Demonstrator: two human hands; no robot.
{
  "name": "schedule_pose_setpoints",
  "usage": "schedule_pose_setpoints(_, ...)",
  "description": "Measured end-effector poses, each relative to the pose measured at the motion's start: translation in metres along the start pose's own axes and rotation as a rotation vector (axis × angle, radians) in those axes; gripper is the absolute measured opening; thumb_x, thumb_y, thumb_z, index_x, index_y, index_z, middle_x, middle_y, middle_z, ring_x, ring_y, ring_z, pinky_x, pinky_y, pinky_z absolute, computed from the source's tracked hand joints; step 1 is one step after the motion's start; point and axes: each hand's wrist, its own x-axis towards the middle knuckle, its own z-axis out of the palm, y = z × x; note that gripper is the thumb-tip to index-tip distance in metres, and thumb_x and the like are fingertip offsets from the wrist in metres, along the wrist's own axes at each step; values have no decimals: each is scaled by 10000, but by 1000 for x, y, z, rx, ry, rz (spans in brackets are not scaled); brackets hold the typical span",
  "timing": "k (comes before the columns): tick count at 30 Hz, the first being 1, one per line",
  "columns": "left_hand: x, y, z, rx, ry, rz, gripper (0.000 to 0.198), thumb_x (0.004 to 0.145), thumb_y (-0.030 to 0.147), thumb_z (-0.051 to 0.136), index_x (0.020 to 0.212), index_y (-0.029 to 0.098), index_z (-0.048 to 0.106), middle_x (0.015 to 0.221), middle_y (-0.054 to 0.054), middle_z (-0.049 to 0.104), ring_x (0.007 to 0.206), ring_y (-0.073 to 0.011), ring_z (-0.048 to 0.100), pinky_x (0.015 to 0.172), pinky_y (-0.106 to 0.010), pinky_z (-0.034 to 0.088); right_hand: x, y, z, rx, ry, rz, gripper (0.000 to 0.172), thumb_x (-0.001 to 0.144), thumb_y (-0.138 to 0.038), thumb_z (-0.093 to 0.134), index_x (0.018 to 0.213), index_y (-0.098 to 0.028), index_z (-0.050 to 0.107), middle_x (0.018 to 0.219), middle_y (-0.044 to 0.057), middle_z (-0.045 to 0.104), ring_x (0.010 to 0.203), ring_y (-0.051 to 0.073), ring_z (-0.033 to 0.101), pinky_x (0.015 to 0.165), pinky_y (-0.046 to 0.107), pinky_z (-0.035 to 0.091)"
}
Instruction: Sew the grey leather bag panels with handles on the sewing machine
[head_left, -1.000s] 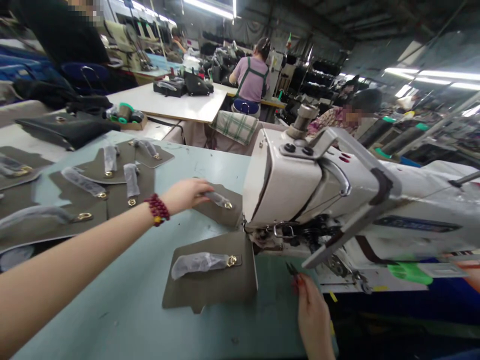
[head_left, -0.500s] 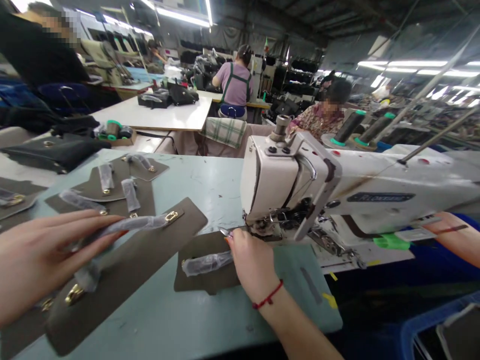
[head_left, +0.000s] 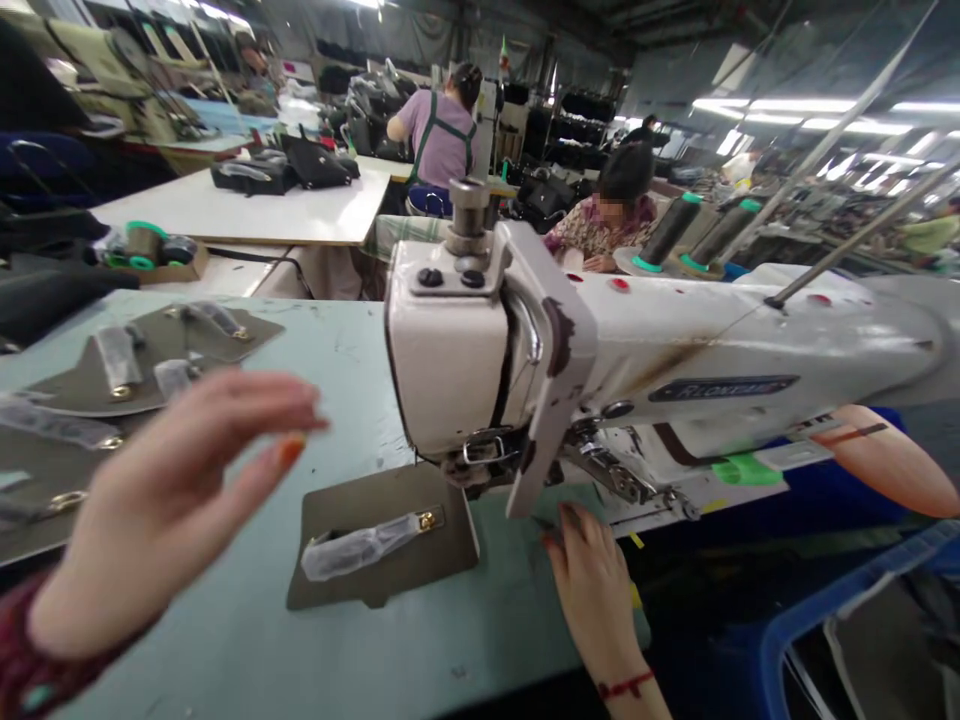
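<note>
My left hand point(head_left: 172, 500) is blurred in motion above the pale green table top point(head_left: 247, 640), fingers extended and holding nothing. Below it lies an olive leather panel point(head_left: 382, 545) beside the sewing machine's presser foot point(head_left: 480, 455). A plastic-wrapped strap point(head_left: 360, 548) with a gold buckle sits on that panel. My right hand point(head_left: 592, 590) is by the machine's front edge, fingertips pinching small dark thread snips point(head_left: 546, 525). More strapped panels point(head_left: 150, 350) are stacked at the table's left.
The white industrial sewing machine point(head_left: 675, 360) fills the right side, with thread cones point(head_left: 667, 230) behind it. A co-worker's forearm point(head_left: 892, 460) shows beyond it. A blue crate point(head_left: 825, 620) stands low at right, and co-workers sit at tables behind.
My left hand has let go of the strapped panel it held and moved left. My right hand has moved away from the panel toward the machine's front edge. The view has turned slightly right.
</note>
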Motion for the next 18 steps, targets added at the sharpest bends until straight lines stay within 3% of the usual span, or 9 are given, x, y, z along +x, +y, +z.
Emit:
schedule_pose_setpoints(2,-66,8,31,-53,-269,188,286,889,274,536,1039,464,690,974,72,758,850,-185,729,747,-262,630,5,-17,3,243,-22,-43,348,987,-273,423,1143,-102,683,1154,174,694,1081,311,649,932,435,503)
schedule_pose_setpoints(3,-100,8,48,-30,-341,217,364,877,259,563,1160,472,647,1072,65,757,915,-193,736,784,-248,628,7,-29,3,390,-62,-57,347,1003,-277,410,1128,-115,690,1116,154,711,1050,275,664,921,388,513)
schedule_pose_setpoints(4,-129,6,65,27,-331,232,484,861,272,589,1319,428,569,1228,18,716,1026,-231,719,834,-275,625,8,-40,3,524,-108,-63,345,1015,-287,405,1107,-132,699,1070,134,726,1005,244,679,893,340,522)
schedule_pose_setpoints(5,-152,2,82,133,-266,151,608,873,285,567,1462,360,436,1424,-49,585,1206,-294,630,933,-361,594,10,-52,2,630,-141,-65,338,1020,-305,416,1084,-147,708,1023,117,737,961,226,689,863,307,526)
schedule_pose_setpoints(7,-169,-5,110,279,-170,41,755,900,308,526,1574,265,189,1601,-128,317,1390,-364,428,1030,-486,515,14,-75,1,759,-178,-66,318,1015,-347,458,1061,-169,718,959,93,743,917,215,694,835,274,515)
schedule_pose_setpoints(9,-153,-10,128,325,-134,37,797,918,314,508,1585,255,76,1642,-153,184,1466,-396,262,1079,-600,416,18,-93,0,822,-206,-51,307,1001,-382,499,1025,-174,724,897,79,739,884,212,693,830,261,501)
schedule_pose_setpoints(11,-118,-12,133,347,-125,102,787,929,315,508,1583,253,76,1627,-173,229,1489,-414,172,1102,-677,318,22,-106,1,848,-225,-22,306,988,-395,527,962,-168,729,819,70,723,834,209,686,813,254,492)
schedule_pose_setpoints(14,-67,-14,119,375,-139,304,706,939,327,521,1564,283,196,1493,-149,465,1433,-373,334,1144,-642,270,22,-118,6,896,-192,19,317,987,-369,513,876,-160,725,724,53,686,798,201,669,784,243,480)
schedule_pose_setpoints(18,-30,-9,83,388,-228,487,485,955,450,461,1418,315,498,1293,-108,617,1209,-330,547,1094,-569,392,15,-128,15,1061,-169,103,394,987,-397,487,767,-144,695,670,34,636,786,192,638,725,227,465)
